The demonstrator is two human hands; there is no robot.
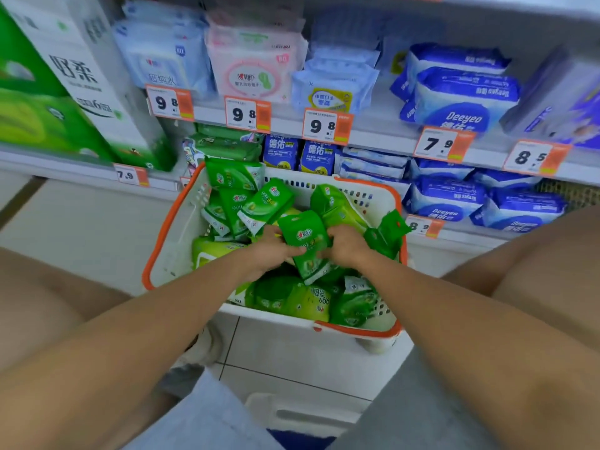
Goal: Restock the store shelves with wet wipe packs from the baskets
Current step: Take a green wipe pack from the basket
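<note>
On the far left of the shelf [383, 133] stands a tall green and white tissue box [65, 82], above a 7.9 price tag [131, 174]. Below, on the tiled floor, sits a white basket [181, 235] with an orange rim, heaped with small green wet wipe packs [256, 206]. Both bare arms reach into it. The left hand [271, 248] curls its fingers onto one upright green pack [306, 245] from the left side; the right hand [345, 245] grips the same pack from the right, so it is held between them just above the pile. Behind the basket, green packs [227, 144] already lie on the lower shelf. Farther right, blue Deeyeo packs [461, 99] fill both levels.
</note>
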